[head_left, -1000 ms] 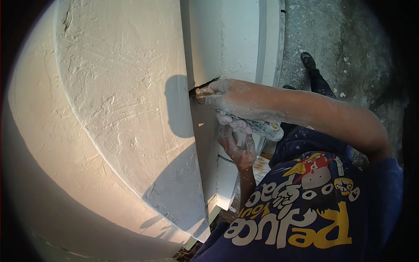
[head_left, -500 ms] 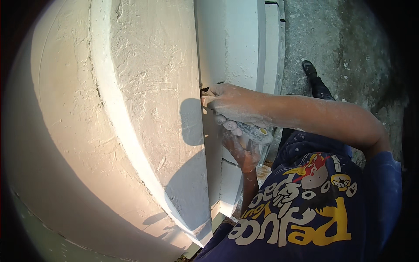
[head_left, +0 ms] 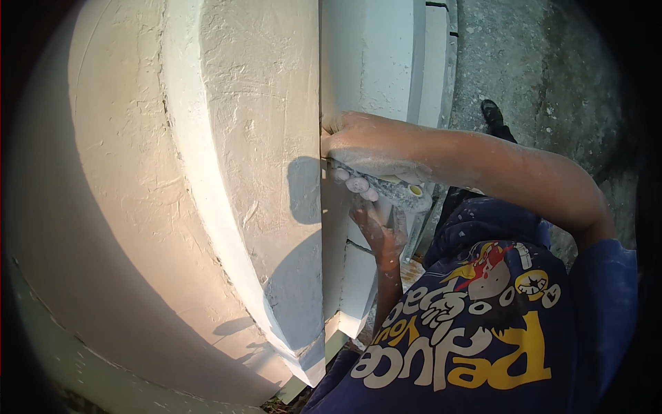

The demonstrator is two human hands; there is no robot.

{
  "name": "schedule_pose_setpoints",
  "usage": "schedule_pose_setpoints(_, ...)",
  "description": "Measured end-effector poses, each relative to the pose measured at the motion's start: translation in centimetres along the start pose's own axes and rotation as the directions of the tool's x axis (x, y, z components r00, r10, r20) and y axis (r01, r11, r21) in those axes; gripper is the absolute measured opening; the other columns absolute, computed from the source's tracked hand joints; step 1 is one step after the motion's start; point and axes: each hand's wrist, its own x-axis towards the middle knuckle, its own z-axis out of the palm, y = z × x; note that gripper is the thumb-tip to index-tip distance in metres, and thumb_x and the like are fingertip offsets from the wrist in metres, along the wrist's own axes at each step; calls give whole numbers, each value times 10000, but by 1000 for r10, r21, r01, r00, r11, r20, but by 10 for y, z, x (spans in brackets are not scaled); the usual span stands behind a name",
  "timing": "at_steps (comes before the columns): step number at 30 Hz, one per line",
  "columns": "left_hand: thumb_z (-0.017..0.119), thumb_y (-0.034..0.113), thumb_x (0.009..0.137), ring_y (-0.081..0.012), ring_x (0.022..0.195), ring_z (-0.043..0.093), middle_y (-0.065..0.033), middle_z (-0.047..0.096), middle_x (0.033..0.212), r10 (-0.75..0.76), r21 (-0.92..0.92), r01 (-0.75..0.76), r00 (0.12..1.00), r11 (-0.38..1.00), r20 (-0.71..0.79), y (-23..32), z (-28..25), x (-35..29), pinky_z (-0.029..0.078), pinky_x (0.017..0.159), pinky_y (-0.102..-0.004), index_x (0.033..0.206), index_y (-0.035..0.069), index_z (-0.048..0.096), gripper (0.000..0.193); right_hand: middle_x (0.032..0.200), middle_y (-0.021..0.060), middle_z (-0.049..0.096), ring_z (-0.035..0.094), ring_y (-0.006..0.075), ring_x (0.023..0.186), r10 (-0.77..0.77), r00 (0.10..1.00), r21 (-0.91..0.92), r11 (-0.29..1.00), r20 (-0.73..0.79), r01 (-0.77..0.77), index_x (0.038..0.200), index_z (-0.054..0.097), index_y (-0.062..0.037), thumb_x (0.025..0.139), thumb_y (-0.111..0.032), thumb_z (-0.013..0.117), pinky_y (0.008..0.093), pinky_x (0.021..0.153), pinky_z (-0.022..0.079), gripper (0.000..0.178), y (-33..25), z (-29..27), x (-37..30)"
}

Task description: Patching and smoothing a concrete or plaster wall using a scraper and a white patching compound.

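Observation:
My right hand (head_left: 358, 143), dusted white, reaches across to the edge of a pale plastered ledge (head_left: 265, 110). Its fingers curl around a plaster-smeared hand tool (head_left: 407, 196) with a speckled grey handle and a yellow-rimmed hole at the end. The tool's working end is hidden behind the hand and the ledge edge. Just below, my left hand (head_left: 386, 238) is turned up close to the handle. Thumb and fingers curl about something pale; blur and the right hand's grip hide what it is.
A white wall face (head_left: 389, 62) drops away beyond the ledge. At the right lies a stained concrete floor (head_left: 510, 41), with my dark shoe (head_left: 492, 114) on it. Left of the ledge a lower plastered surface (head_left: 124, 172) curves away, partly shaded.
My right hand has slid a little farther up along the ledge edge with the tool. My left hand stays close beneath it. The view has shifted slightly.

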Motion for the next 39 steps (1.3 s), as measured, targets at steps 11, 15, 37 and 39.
schedule_pose_setpoints(11,663,222,886,-435,1394,408,-242,466,1499,-54,-227,60,998,972,32,38,-25,46,271,1146,-539,1434,-7,489,619,650,-6,504,502,86,440,46,989,-63,997,-139,-55,1219,535,49,1074,-313,482,256,350,406,394,21,-27,11)
schedule_pose_setpoints(15,652,228,889,-429,1403,394,-240,461,1508,-83,-274,97,995,957,62,42,-24,47,258,1154,-542,1448,-3,480,629,662,2,499,491,88,456,29,995,-44,998,-94,-33,1148,540,22,1070,-322,492,263,361,399,356,11,-21,15)
schedule_pose_setpoints(37,665,276,894,-432,1407,400,-224,483,1486,-113,-184,126,990,975,81,41,-21,47,266,1144,-585,1412,4,509,606,670,62,589,567,140,451,70,990,-289,952,-124,-104,919,632,15,1035,-286,561,283,364,457,331,-1,-40,18)
schedule_pose_setpoints(39,664,274,904,-452,1403,390,-244,462,1495,-155,-149,159,987,976,36,33,-16,29,268,1141,-586,1426,-13,492,620,667,63,589,561,138,445,67,991,-242,966,-116,-94,899,628,9,1041,-289,557,280,361,454,338,-8,-22,11)
